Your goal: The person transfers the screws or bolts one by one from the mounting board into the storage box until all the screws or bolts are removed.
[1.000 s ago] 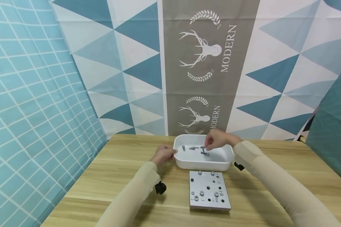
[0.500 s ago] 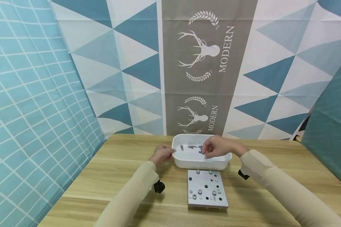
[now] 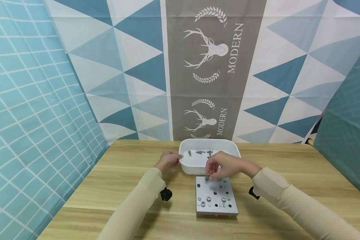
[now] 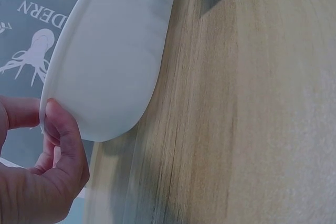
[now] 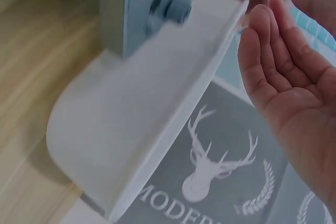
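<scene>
At the near-left rim of the white tray (image 3: 195,169), my left hand (image 3: 168,160) pinches the edge between thumb and fingers. The left wrist view shows that grip on the rim, with the thumb (image 4: 60,119) against the inner side. My right hand (image 3: 226,165) is over the far edge of a silver metal plate (image 3: 217,190) and overlaps the tray's front wall. In the right wrist view its fingers (image 5: 262,51) are loosely bent with nothing visible in them. Several socket-head bolts (image 3: 208,199) stand in the plate among open holes. Loose bolts (image 3: 199,152) lie in the tray.
Everything rests on a wooden table (image 3: 132,190). Behind it hangs a patterned cloth (image 3: 147,76) with deer prints. Blue checked cloth (image 3: 42,110) covers the left side, and a teal cloth (image 3: 345,140) hangs at the right.
My right hand has come back from over the bolts in the tray toward me, to the plate's far edge. My left hand keeps its hold on the rim.
</scene>
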`<state>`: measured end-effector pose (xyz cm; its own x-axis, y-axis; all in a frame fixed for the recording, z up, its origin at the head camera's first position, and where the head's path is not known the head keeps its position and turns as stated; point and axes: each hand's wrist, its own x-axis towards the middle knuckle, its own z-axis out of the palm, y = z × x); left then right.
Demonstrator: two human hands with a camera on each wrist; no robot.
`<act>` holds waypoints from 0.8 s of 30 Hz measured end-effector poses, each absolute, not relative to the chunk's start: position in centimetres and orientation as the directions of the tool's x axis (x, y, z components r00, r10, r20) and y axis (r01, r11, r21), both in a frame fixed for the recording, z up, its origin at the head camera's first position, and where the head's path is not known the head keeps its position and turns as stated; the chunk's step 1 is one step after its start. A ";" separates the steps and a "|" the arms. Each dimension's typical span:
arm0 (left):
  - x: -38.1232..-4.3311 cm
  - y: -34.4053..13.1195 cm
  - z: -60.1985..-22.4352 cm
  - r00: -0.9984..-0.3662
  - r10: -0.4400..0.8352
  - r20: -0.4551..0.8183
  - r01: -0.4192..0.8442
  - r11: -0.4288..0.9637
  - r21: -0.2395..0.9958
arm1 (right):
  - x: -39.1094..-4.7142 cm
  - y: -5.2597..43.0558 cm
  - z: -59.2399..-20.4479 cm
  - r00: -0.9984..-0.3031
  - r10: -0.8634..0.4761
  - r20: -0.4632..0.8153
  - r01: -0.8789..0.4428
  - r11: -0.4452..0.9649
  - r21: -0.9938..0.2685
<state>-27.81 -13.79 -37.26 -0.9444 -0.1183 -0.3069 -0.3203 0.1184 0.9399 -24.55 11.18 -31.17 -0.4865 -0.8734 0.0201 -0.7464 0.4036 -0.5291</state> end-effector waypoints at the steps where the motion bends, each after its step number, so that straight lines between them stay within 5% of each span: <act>1: -27.8 -13.8 -37.2 -0.945 -0.118 -0.306 -0.320 0.119 0.940 | -24.3 10.9 -31.3 -0.479 -0.877 0.017 -0.748 0.399 -0.530; 14: -27.8 -14.0 -37.1 -0.946 -0.109 -0.304 -0.316 0.108 0.943 | -22.6 9.1 -31.6 -0.392 -0.920 0.008 -0.785 0.330 -0.524; 24: -27.8 -13.9 -37.4 -0.949 -0.109 -0.297 -0.308 0.103 0.946 | -23.0 8.1 -32.5 -0.408 -0.912 -0.040 -0.783 0.372 -0.499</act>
